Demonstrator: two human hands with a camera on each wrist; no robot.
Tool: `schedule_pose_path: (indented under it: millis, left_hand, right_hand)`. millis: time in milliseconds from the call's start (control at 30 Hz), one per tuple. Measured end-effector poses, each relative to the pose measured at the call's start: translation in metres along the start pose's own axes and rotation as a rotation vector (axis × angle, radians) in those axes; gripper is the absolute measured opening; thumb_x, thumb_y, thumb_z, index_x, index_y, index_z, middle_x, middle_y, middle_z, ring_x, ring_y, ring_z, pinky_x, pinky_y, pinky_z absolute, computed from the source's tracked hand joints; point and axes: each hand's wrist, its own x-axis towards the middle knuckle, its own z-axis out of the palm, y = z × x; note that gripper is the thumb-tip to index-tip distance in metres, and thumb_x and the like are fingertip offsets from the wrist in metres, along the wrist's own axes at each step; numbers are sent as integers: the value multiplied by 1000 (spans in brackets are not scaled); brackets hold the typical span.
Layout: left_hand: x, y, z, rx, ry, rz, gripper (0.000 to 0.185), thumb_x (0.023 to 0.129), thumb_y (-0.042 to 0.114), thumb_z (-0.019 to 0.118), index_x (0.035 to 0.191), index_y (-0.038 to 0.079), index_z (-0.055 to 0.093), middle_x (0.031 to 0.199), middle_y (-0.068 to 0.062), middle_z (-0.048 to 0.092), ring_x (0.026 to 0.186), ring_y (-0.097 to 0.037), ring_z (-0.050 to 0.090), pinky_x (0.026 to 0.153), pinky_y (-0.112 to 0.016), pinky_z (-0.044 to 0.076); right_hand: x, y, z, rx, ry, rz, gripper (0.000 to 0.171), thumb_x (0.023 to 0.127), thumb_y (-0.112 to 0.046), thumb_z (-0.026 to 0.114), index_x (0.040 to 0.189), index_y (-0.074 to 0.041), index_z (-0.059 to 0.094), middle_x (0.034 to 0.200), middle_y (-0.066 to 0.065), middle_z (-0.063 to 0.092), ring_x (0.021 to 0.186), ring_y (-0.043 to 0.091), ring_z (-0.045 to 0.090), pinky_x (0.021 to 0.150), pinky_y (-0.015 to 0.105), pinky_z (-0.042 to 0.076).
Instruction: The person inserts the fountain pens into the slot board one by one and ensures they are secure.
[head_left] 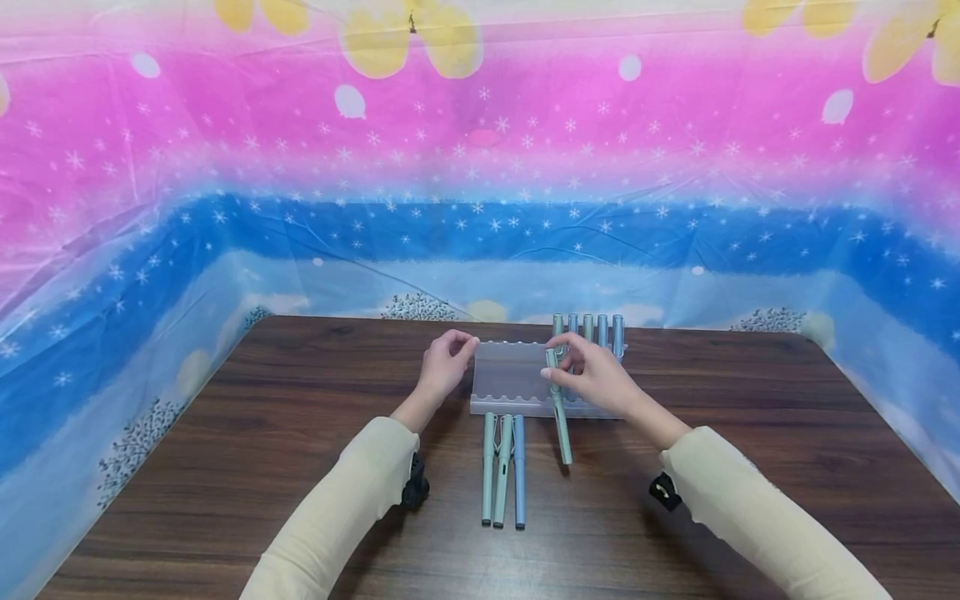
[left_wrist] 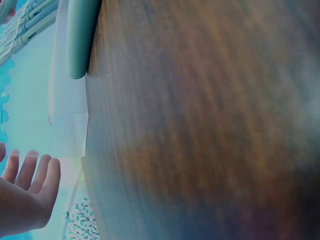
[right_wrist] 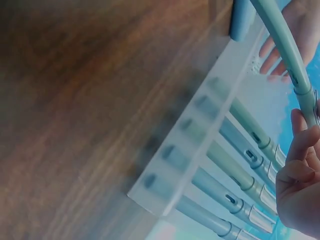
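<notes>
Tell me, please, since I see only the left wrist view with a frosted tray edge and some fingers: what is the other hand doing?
Observer: The right hand pinches a green pen above the frosted pen rack, its lower end slanting toward the table.
Operator: Thank you. Are any pens already in the rack?
Observer: Yes, five pens lie in the slots at its right end.
Operator: And are loose pens left?
Observer: Three loose pens lie side by side on the table in front of the rack.
Operator: Where is the left hand?
Observer: The left hand touches the rack's left edge.
</notes>
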Motion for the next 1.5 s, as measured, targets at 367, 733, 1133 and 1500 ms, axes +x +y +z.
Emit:
schedule_pose_path:
  millis: [367, 733, 1133, 1500]
  left_hand:
    - [1, -1, 0, -4, 0, -7, 20, 89, 22, 54, 94, 3, 59, 87, -13, 60, 78, -29, 57, 65, -31, 47]
    - [1, -1, 0, 1, -3, -11, 20, 89, 22, 54, 94, 3, 59, 88, -14, 61, 78, -30, 57, 65, -31, 46]
    - [0, 0, -1, -10, -12, -7, 20, 89, 21, 54, 95, 3, 59, 90, -17, 60, 79, -33, 57, 66, -32, 46]
    - [0, 0, 0, 24, 8, -1, 20, 88, 22, 55, 93, 4, 60, 84, -11, 61, 68, -20, 55, 62, -29, 46]
  right_hand:
    - [13, -5, -11, -35, 71, 13, 37, 82, -27, 63, 114, -13, 50, 74, -1, 58, 58, 19, 55, 49, 32, 42]
    - [23, -5, -16, -74, 159, -12, 37, 83, -26, 62, 114, -13, 49, 74, -1, 59, 55, 16, 53, 49, 33, 41]
    - [31, -2, -16, -136, 288, -69, 35, 83, -27, 62, 112, -12, 51, 74, 1, 61, 54, 12, 51, 48, 31, 40]
    - [34, -2, -7, -145, 380, -125, 33, 83, -26, 62, 111, -14, 51, 72, -1, 60, 49, 10, 47, 42, 29, 37]
